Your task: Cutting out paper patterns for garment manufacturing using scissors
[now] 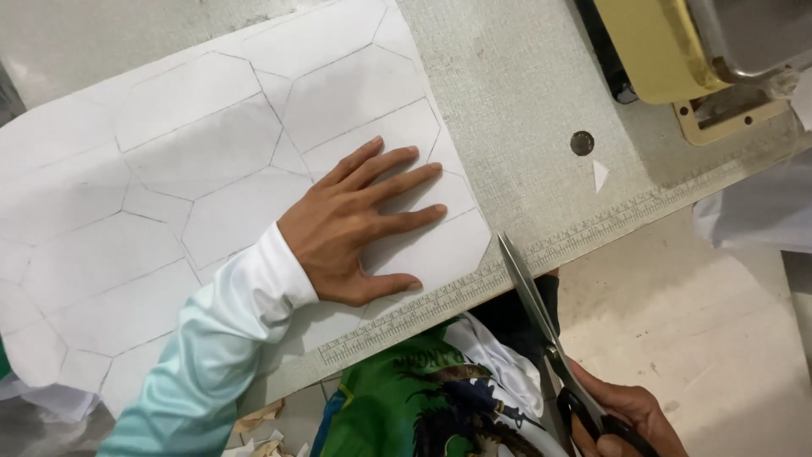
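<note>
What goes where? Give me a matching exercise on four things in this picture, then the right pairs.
Things:
1. left hand
2. scissors
3. small paper triangle
4. green printed cloth

Places:
A. below the table edge
B. loose on the bare tabletop, near a round hole
C. flat on the white sheet drawn with hexagons
D. in the right hand, blades up at the sheet's corner

Pairs: 1-C, 2-D, 3-B, 4-A

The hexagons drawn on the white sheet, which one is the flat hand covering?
The left hand lies on the hexagon at the white sheet's lower right corner, nearest the scissors in the right hand. The others lie uncovered.
</note>
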